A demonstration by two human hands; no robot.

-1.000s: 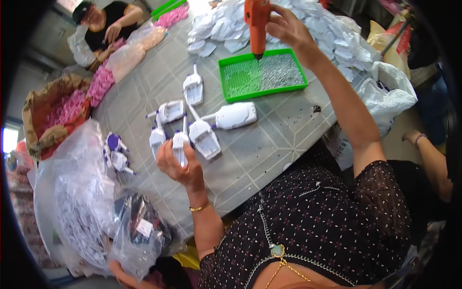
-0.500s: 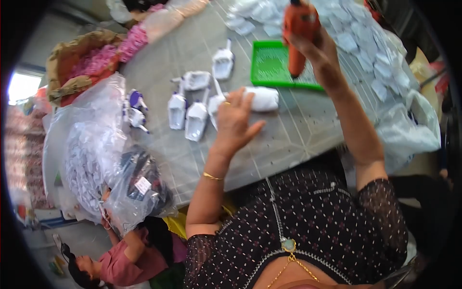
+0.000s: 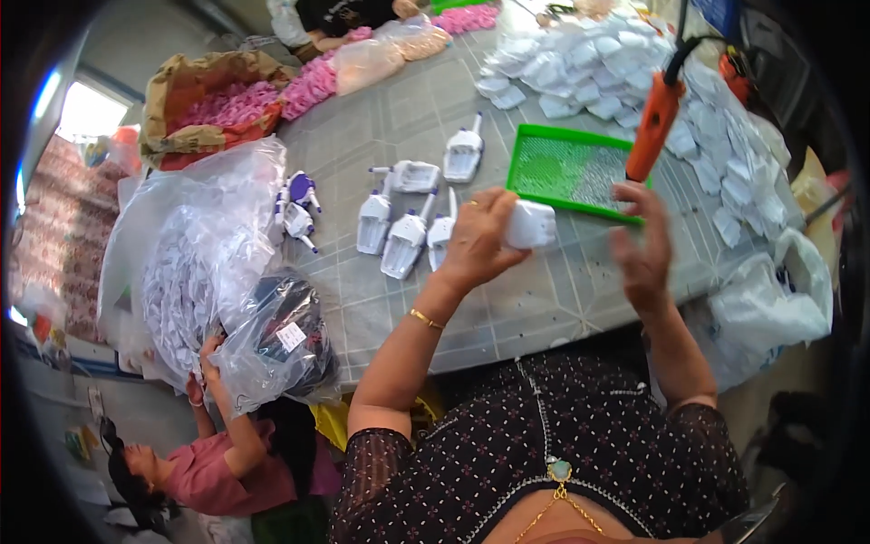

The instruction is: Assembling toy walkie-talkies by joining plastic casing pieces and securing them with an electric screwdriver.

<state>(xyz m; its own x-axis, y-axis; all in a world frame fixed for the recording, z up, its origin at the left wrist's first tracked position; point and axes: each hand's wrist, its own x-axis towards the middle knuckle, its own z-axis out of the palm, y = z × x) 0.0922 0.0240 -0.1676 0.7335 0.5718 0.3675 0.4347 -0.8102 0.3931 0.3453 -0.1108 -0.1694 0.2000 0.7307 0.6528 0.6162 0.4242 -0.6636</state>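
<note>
My left hand has its fingers closed over a white plastic housing on the table, hiding part of it. My right hand is raised to the right of the housing, blurred, its fingers apart and nothing visible in them. An orange electric screwdriver hangs by a black cord just above that hand, tip down over a corner of the green tray. Small silvery pieces, apparently screws, lie in the tray. Left of my left hand are several white housings with purple tips, one of them nearest.
White plastic parts are heaped at the far right. A paper sack of pink pieces and a clear bag of white parts stand at left. A co-worker in a pink shirt reaches toward that bag. Another person's hand shows at the far edge.
My right hand has let go of the screwdriver and come down nearer me. The screwdriver now hangs on its cord. My left hand has closed around the housing. The whole view has shifted.
</note>
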